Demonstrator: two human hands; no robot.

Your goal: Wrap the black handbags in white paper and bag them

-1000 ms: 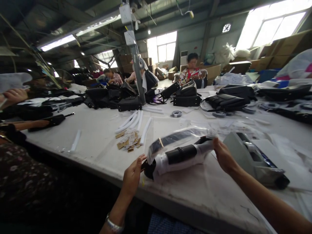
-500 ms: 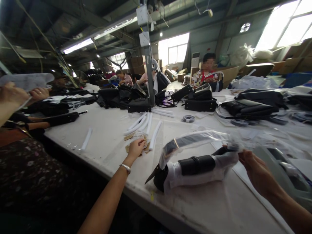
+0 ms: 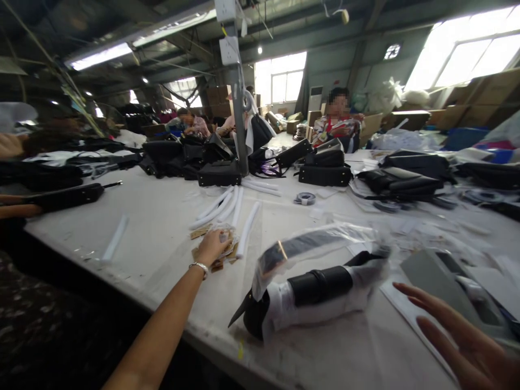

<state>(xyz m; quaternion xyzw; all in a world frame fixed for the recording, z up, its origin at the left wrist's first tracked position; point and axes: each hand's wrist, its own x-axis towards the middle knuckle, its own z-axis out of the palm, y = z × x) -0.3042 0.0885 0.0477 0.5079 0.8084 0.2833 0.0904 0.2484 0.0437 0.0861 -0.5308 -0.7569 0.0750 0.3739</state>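
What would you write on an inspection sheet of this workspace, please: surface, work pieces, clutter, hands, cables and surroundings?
Surface: white table, with a yellow mark near its front edge.
Work pieces: black bag, partly wrapped, lying on its own; brown tags piled under the left hand.
Clutter: white tubes beside the tags; grey device on the right.
Hands: left at the tags, grip unclear; right hand open, apart from the bag.
Cables: one cable hangs overhead; grey coil, cable or strap unclear.
Surroundings: post, more bags, seated co-worker beyond.
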